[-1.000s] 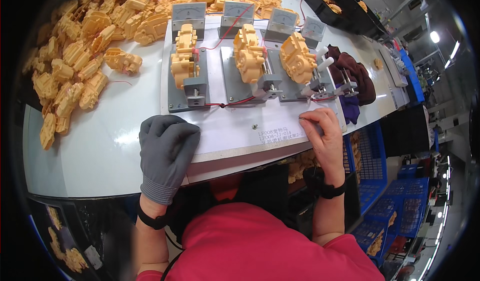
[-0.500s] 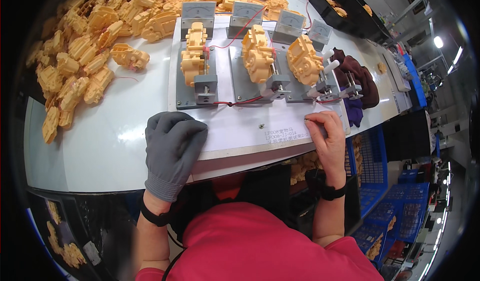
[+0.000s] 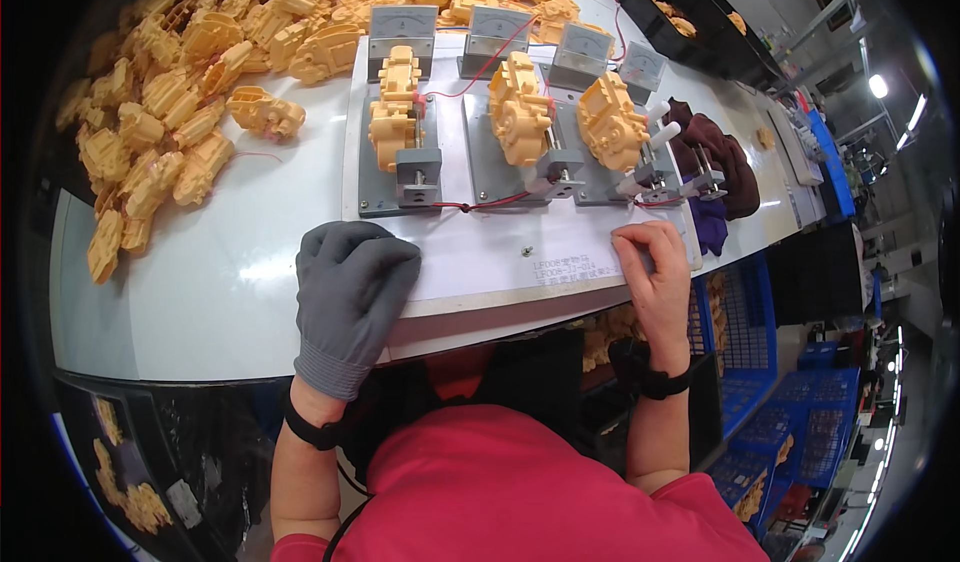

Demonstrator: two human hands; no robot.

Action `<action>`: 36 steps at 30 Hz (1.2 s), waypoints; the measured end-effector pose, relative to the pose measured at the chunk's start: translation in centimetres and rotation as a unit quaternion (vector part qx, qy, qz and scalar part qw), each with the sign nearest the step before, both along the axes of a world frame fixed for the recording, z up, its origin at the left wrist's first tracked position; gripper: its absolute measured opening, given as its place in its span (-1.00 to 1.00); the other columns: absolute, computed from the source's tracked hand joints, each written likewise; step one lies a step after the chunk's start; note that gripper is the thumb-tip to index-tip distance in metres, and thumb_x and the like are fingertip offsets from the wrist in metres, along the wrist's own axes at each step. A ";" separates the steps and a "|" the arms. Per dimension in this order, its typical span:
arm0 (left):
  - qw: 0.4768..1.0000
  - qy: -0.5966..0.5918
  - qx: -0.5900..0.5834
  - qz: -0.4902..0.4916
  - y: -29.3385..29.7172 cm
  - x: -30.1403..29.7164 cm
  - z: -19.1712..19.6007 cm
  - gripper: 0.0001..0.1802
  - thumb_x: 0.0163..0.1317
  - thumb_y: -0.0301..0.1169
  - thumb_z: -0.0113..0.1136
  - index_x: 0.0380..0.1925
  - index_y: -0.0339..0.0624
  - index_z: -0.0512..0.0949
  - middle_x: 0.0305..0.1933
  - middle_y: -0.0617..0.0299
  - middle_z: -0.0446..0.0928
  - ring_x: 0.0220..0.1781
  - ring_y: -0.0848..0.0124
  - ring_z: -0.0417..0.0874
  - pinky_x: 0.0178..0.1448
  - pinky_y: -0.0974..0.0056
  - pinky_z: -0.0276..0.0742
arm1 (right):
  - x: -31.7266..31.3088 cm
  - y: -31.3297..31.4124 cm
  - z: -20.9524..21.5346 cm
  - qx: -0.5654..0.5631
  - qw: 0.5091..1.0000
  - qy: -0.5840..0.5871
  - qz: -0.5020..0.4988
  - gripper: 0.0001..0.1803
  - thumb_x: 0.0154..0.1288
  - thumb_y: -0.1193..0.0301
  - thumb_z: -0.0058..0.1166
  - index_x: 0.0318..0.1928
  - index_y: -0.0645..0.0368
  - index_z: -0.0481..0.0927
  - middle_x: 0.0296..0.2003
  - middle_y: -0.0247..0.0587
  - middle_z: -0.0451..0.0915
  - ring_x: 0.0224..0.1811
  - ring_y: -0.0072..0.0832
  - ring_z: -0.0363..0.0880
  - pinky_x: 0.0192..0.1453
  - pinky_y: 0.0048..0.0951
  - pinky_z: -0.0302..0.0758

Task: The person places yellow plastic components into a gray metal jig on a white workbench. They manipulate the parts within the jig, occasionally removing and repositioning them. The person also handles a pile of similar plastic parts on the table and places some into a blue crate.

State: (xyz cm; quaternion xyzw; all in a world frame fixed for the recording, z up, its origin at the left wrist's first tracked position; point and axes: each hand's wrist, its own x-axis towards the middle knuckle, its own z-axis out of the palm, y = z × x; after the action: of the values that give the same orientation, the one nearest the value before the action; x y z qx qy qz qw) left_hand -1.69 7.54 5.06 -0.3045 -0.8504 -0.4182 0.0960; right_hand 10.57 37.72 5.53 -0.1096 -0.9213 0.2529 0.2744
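My left hand [image 3: 355, 287], in a grey knit glove, rests at the front left of the white-topped board [image 3: 470, 267], its fingers curled together and nothing showing in them. My bare right hand [image 3: 655, 277] lies at the board's front right, thumb and forefinger drawn close, with nothing visible between the tips. Beyond the hands, three orange plastic gear housings [image 3: 397, 112], [image 3: 520, 112], [image 3: 612, 127] sit in grey metal clamp fixtures [image 3: 418, 177]. A panel meter [image 3: 403, 30] stands behind the left one, with several more alongside. Between my hands lies a tiny metal piece [image 3: 527, 252].
A large heap of orange housings [image 3: 210, 37] covers the table's far left, one loose housing [image 3: 265, 114] nearer the board. Red wires [image 3: 490, 204] run between fixtures. At right are a dark cloth [image 3: 725, 167], a black bin [image 3: 690, 22] and blue crates [image 3: 745, 332].
The view has shifted very slightly, moving the fixtures a little to the right in the picture. Both hands keep their places and poses.
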 end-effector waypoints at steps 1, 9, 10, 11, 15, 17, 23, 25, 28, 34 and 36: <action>1.000 0.002 0.002 0.000 0.0 0.0 0.0 -0.88 0.18 -0.45 0.35 -0.26 -0.15 0.70 -0.14 0.15 0.58 0.08 0.14 0.48 0.19 0.12 0.41 | 0.0 0.0 0.0 -0.002 1.000 0.002 0.000 -0.89 0.30 0.44 0.28 -0.19 0.15 0.68 -0.22 -0.23 0.60 -0.11 -0.23 0.53 0.04 -0.27 0.38; 1.000 0.004 -0.004 0.007 0.1 0.1 -0.2 -0.87 0.18 -0.45 0.35 -0.26 -0.15 0.70 -0.13 0.15 0.58 0.08 0.15 0.48 0.20 0.11 0.40 | 0.1 0.2 -0.2 0.002 1.000 0.008 0.001 -0.88 0.30 0.44 0.29 -0.18 0.14 0.70 -0.21 -0.24 0.60 -0.10 -0.24 0.53 0.04 -0.28 0.39; 1.000 0.003 -0.003 0.009 0.1 0.1 -0.2 -0.87 0.18 -0.45 0.35 -0.26 -0.15 0.70 -0.13 0.15 0.58 0.08 0.15 0.48 0.20 0.11 0.40 | 0.1 0.2 -0.1 0.007 1.000 0.002 0.002 -0.89 0.31 0.46 0.28 -0.17 0.17 0.69 -0.20 -0.22 0.60 -0.09 -0.27 0.54 0.05 -0.32 0.41; 1.000 0.007 0.001 0.013 0.1 0.1 -0.2 -0.88 0.18 -0.43 0.35 -0.26 -0.12 0.70 -0.15 0.17 0.59 0.06 0.14 0.49 0.19 0.11 0.40 | 0.2 0.2 0.0 0.013 1.000 -0.004 0.004 -0.89 0.32 0.49 0.26 -0.16 0.21 0.68 -0.19 -0.21 0.59 -0.08 -0.30 0.55 0.06 -0.35 0.44; 0.999 0.019 0.001 0.028 0.4 0.1 -0.1 -0.89 0.19 -0.39 0.35 -0.28 -0.07 0.70 -0.18 0.19 0.61 0.01 0.12 0.53 0.17 0.09 0.39 | 0.0 0.2 -0.3 -0.001 1.000 0.012 0.003 -0.88 0.29 0.44 0.30 -0.18 0.14 0.70 -0.20 -0.23 0.61 -0.09 -0.24 0.53 0.05 -0.28 0.40; 0.999 0.022 -0.007 0.036 0.6 0.1 0.1 -0.90 0.19 -0.39 0.35 -0.28 -0.07 0.69 -0.18 0.19 0.61 0.01 0.11 0.53 0.16 0.08 0.40 | 0.1 0.1 -0.3 -0.003 1.000 0.008 -0.006 -0.88 0.29 0.45 0.30 -0.17 0.14 0.70 -0.20 -0.22 0.60 -0.09 -0.24 0.53 0.05 -0.28 0.40; 0.999 0.019 -0.015 0.042 0.7 0.1 0.0 -0.90 0.20 -0.38 0.35 -0.28 -0.06 0.69 -0.16 0.19 0.61 0.03 0.10 0.53 0.18 0.07 0.38 | 0.1 0.0 -0.4 -0.006 1.000 0.009 -0.009 -0.88 0.29 0.45 0.29 -0.17 0.15 0.70 -0.19 -0.22 0.60 -0.08 -0.23 0.52 0.06 -0.28 0.40; 0.999 0.022 -0.015 0.042 0.7 0.2 0.0 -0.90 0.20 -0.37 0.35 -0.28 -0.06 0.69 -0.16 0.20 0.61 0.04 0.11 0.52 0.19 0.07 0.37 | 0.1 0.0 -0.3 -0.004 1.000 0.007 -0.010 -0.88 0.29 0.45 0.30 -0.17 0.15 0.70 -0.19 -0.22 0.60 -0.08 -0.22 0.52 0.07 -0.28 0.40; 0.999 0.013 -0.008 0.039 0.7 0.2 0.0 -0.89 0.19 -0.36 0.37 -0.29 -0.05 0.69 -0.16 0.21 0.61 0.04 0.12 0.52 0.19 0.08 0.37 | 0.2 0.1 -0.3 -0.004 1.000 0.004 -0.008 -0.86 0.29 0.46 0.30 -0.16 0.16 0.69 -0.17 -0.20 0.60 -0.06 -0.22 0.52 0.09 -0.28 0.41; 1.000 0.009 -0.005 0.029 0.5 0.1 0.1 -0.89 0.17 -0.35 0.39 -0.29 -0.02 0.70 -0.17 0.24 0.61 0.04 0.14 0.52 0.20 0.08 0.36 | 0.6 -1.9 1.4 -0.004 0.997 0.065 0.047 -0.68 0.24 0.57 0.30 0.01 0.23 0.61 -0.06 -0.14 0.56 0.04 -0.29 0.53 0.19 -0.35 0.46; 0.999 0.032 -0.009 0.016 0.4 0.0 -0.2 -0.89 0.14 -0.43 0.39 -0.32 -0.09 0.68 -0.18 0.20 0.57 0.02 0.16 0.48 0.14 0.11 0.40 | 0.1 -3.6 1.8 -0.098 0.985 0.104 0.100 -0.65 0.26 0.57 0.30 0.05 0.25 0.58 -0.01 -0.14 0.54 0.05 -0.32 0.52 0.19 -0.37 0.47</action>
State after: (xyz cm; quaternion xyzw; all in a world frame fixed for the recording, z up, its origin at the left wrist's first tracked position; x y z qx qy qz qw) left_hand -1.71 7.90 4.91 -0.3052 -0.8551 -0.3994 0.1269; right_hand 10.67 34.13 7.36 -0.0164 -0.8647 0.3781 0.3303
